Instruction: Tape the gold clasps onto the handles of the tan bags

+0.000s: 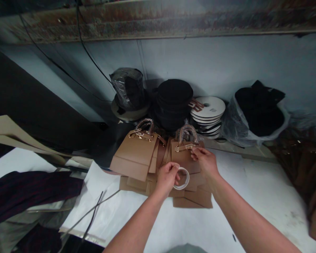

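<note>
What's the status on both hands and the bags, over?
Left hand: holding white roll. Right hand: at clasp of right tan bag. Roll overlaps that bag's lower front in view.

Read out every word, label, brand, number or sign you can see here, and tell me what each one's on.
No text can be read.
Top white reel: a small grey mark, too small and blurred to read.
Tan bags: no legible lettering.
White ring in the left hand: none legible.

No readable lettering, small grey mark (213,110) on top white spool (215,103), too blurred to read
</note>
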